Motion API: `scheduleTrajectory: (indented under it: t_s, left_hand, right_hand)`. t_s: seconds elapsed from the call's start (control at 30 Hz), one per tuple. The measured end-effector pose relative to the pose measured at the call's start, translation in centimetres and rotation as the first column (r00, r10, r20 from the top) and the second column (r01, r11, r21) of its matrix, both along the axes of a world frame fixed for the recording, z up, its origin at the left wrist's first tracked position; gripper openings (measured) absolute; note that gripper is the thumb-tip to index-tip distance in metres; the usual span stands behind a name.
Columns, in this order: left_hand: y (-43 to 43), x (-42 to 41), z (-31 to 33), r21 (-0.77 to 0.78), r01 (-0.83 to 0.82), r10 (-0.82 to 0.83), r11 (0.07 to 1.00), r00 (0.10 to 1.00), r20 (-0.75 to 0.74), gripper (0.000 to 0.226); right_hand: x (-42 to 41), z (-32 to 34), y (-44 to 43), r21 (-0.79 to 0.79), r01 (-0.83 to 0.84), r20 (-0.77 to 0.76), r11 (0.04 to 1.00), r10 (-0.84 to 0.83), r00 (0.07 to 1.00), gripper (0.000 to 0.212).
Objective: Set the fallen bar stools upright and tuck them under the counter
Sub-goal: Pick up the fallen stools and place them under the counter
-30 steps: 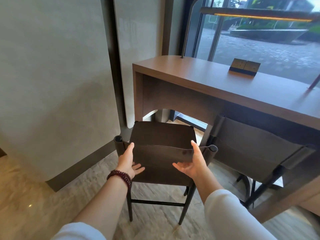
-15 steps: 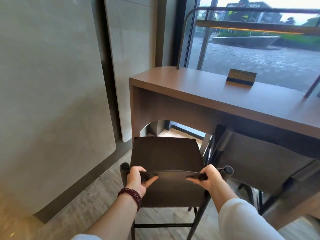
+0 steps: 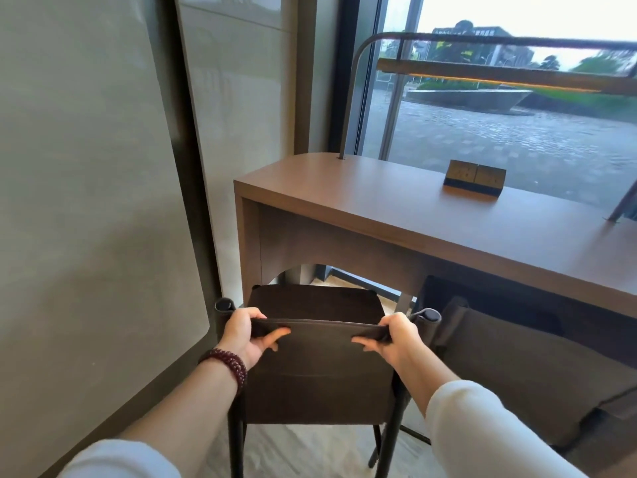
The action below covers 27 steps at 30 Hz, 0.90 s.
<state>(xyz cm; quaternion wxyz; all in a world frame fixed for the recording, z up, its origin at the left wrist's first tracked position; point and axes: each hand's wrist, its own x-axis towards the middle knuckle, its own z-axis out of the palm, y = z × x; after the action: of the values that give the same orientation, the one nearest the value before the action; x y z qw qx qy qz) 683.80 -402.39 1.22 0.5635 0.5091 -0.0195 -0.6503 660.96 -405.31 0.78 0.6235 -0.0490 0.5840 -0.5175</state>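
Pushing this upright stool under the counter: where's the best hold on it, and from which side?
Take the stool by the top edge of its backrest, from behind, near each corner post, as the left hand and right hand grip now. The seat faces the counter opening, so a wide hold should push it straight.

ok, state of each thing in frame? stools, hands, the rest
near stool: upright, seat mostly out in front of the counter, not yet tucked
second stool: upright, pushed in at the counter
left hand: grips the top edge of the near stool's backrest
right hand: grips the same edge
lamp: light strip lit
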Motion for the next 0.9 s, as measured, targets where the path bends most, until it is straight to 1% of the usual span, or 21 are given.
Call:
scheduleTrajectory:
  t_s: [0.07, 0.2, 0.33, 0.43, 0.53, 0.7, 0.8, 0.9]
  left_hand:
    - [-2.2, 0.0, 0.6, -0.015, 0.002, -0.002, 1.0, 1.0, 0.003, 0.012]
    - [-6.7, -0.4, 2.0, -0.037, 0.065, -0.064, 0.997, 0.998, 0.03, 0.025]
    - [-10.8, -0.9, 2.6, -0.041, 0.122, -0.122, 0.992, 0.992, 0.019, 0.028]
    - [-13.8, -1.2, 2.8, -0.046, 0.164, -0.164, 0.985, 0.986, 0.002, 0.028]
    - [-16.9, -1.1, 2.3, -0.041, 0.207, -0.207, 0.977, 0.978, 0.009, 0.028]
    - [-21.5, -0.2, 1.0, -0.046, 0.288, -0.289, 0.956, 0.957, 0.0, 0.011]
    - [-23.6, 1.1, -0.6, -0.038, 0.318, -0.319, 0.947, 0.948, -0.009, 0.011]
    - [-24.6, 2.6, -3.4, -0.034, 0.327, -0.328, 0.944, 0.945, -0.016, 0.018]
  right_hand:
    - [-0.1, 0.6, -2.0, -0.011, 0.0, 0.006, 1.0, 0.0, 1.0, 0.029]
    - [-0.9, 1.4, -5.8, -0.024, 0.016, 0.041, 1.0, -0.015, 0.999, 0.028]
    - [-1.8, 1.9, -8.6, -0.023, 0.046, 0.054, 0.999, -0.045, 0.998, 0.029]
    - [-1.9, 1.6, -10.5, -0.059, 0.085, 0.054, 0.995, -0.081, 0.995, 0.026]
    - [-1.8, 0.8, -12.2, -0.083, 0.137, 0.04, 0.987, -0.134, 0.99, 0.024]
    - [-0.7, -1.2, -13.9, -0.171, 0.166, 0.057, 0.971, -0.158, 0.986, 0.016]
    - [0.9, -2.7, -14.5, -0.168, 0.193, 0.046, 0.967, -0.188, 0.981, 0.016]
    - [2.4, -4.9, -14.4, -0.138, 0.216, 0.029, 0.967, -0.214, 0.976, 0.015]
